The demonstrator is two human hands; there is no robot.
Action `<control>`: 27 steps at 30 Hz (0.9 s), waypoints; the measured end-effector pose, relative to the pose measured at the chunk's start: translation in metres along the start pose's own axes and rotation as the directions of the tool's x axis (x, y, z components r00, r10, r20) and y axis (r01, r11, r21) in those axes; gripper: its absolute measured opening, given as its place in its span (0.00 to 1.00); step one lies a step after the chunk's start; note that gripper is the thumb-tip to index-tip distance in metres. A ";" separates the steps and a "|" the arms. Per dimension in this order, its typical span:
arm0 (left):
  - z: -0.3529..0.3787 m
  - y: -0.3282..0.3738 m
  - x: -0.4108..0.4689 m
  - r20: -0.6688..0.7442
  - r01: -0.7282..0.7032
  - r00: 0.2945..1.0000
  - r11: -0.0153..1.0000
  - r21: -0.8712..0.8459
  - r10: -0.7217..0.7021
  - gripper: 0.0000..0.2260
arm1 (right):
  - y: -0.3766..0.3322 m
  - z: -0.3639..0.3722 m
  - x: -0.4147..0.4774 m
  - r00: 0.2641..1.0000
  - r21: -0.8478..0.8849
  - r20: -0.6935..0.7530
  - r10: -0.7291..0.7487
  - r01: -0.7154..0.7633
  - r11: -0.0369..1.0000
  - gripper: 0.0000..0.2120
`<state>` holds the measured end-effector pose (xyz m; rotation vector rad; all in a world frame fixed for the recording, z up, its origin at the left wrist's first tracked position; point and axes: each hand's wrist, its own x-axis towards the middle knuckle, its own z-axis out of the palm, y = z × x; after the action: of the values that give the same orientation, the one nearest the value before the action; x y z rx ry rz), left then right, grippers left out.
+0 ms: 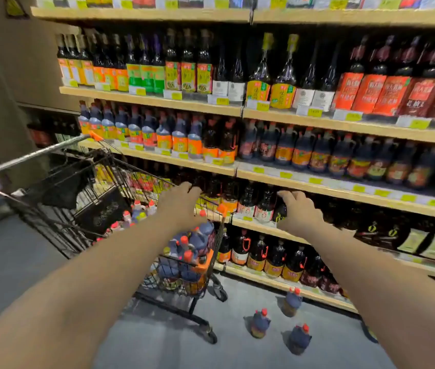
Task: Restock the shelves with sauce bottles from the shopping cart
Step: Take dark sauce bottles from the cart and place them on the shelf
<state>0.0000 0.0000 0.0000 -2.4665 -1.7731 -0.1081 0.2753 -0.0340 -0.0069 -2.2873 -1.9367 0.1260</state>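
Head view: right hand (299, 210) grips a dark bottle (280, 212) on the shelf (253, 226); left hand (181, 199) grasp unclear.

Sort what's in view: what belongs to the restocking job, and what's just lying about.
Job:
- shopping cart
- red-capped bottles in it
- three matching bottles on the floor, probably
- dark bottle, gripped by the right hand
- left hand, reaching toward the same shelf

Lying about:
- tall bottles on the upper shelves
- yellow price tags
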 end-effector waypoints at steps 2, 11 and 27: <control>0.008 -0.011 0.016 0.000 0.037 0.999 0.999 -0.023 -0.038 0.32 | -0.010 0.008 0.022 1.000 -0.033 0.007 -0.013 0.013 0.999 0.38; 0.080 -0.055 0.079 0.238 0.135 0.968 0.959 -0.247 -0.075 0.24 | -0.048 0.061 0.110 0.993 0.012 0.089 -0.071 0.071 0.997 0.37; 0.228 -0.059 0.152 0.535 0.564 0.780 0.734 -0.377 -0.324 0.19 | -0.071 0.200 0.268 0.827 0.197 0.468 -0.313 0.248 0.949 0.31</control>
<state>-0.0076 0.1903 -0.2064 -2.4263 -2.8887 -0.0822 0.2202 0.2518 -0.1854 -1.9868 -2.3934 0.8544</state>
